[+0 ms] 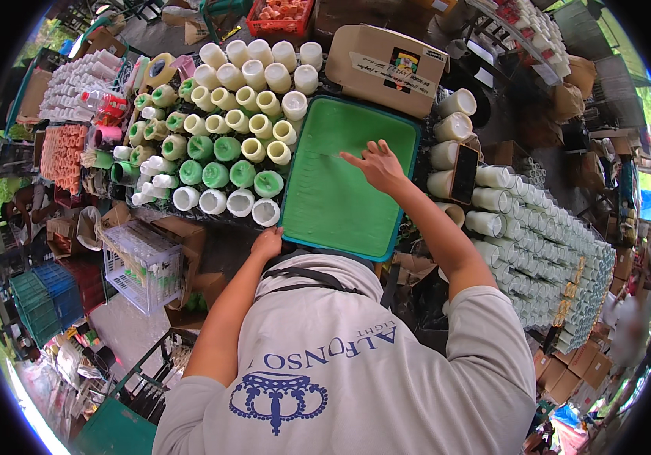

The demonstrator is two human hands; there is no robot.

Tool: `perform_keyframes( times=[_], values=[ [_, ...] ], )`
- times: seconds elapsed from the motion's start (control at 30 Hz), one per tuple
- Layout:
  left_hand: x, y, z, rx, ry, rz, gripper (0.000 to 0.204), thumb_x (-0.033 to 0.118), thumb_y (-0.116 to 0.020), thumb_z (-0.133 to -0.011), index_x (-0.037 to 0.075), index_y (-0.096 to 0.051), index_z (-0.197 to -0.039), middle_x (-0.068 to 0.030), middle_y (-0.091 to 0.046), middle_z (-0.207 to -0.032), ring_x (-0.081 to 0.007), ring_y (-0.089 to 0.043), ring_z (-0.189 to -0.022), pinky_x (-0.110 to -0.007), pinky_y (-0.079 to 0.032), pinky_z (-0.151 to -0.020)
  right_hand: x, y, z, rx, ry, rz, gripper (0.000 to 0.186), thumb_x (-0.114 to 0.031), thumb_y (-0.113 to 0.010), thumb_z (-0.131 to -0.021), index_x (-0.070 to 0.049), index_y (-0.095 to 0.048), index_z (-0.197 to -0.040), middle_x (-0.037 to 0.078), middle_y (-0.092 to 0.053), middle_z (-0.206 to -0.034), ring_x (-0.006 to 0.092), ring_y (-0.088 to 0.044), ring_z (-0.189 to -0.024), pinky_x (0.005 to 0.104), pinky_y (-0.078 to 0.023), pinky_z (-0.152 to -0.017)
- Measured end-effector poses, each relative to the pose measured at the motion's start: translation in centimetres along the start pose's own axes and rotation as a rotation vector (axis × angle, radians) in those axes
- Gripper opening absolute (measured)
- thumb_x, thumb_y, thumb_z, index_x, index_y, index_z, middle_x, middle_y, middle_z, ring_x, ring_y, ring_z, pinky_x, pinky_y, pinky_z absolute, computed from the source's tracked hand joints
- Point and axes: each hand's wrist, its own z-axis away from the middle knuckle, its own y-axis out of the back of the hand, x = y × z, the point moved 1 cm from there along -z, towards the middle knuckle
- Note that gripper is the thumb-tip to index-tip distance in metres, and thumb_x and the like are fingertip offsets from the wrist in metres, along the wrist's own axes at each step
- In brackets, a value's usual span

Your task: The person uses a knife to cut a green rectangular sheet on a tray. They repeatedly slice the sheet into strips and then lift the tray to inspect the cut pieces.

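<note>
Probably I'm checking the surface of the green tray (410, 184) at frame centre, right hand (381, 164) loosely spread, empty, left hand (267, 243) unreadable, the next touch calling for light pressure.

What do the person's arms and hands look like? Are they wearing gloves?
No gloves! The left hand and right hand are both bare, with no ring or watch that I can see. The forearms are bare too, because the light grey shirt has short, loose sleeves. The shirt has dark blue lettering and a crown picture.
</note>
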Motion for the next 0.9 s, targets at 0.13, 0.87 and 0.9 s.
perform_keyframes(
  times=[0.13,0.87,0.9],
  values=[
    [0.6,0.4,0.8,-0.003,0.010,0.052,0.054,0.045,-0.041,-0.112,0.006,-0.058,-0.145,-0.0212,-0.075,-0.117,-0.0322,-0.077,-0.086,-0.049,-0.055,-0.091,1.3,0.0,2.2,-0.001,0.003,0.029,0.071,-0.006,-0.059,-0.096,-0.036,-0.049,-0.159,0.001,-0.068,-0.094,0.0234,-0.054,-0.115,0.0413,-0.034,-0.110],
    [-0.1,0.1,-0.2,0.003,-0.018,0.117,0.053,0.043,-0.045,-0.112,0.003,-0.060,-0.142,-0.0240,-0.074,-0.119,-0.0303,-0.076,-0.071,-0.046,-0.057,-0.084,5.9,2.7,10.9,-0.107,-0.064,0.133,0.065,-0.008,-0.061,-0.093,-0.035,-0.056,-0.152,0.005,-0.070,-0.104,0.0243,-0.053,-0.121,0.0415,-0.030,-0.113],
    [-0.4,0.1,-0.3,0.003,-0.024,0.101,0.053,0.043,-0.045,-0.112,0.002,-0.060,-0.142,-0.0240,-0.074,-0.120,-0.0304,-0.077,-0.071,-0.046,-0.057,-0.083,6.1,2.7,11.0,-0.107,-0.068,0.126,0.064,-0.008,-0.061,-0.093,-0.035,-0.057,-0.151,0.006,-0.070,-0.102,0.0245,-0.053,-0.121,0.0416,-0.030,-0.114]
  ],
)
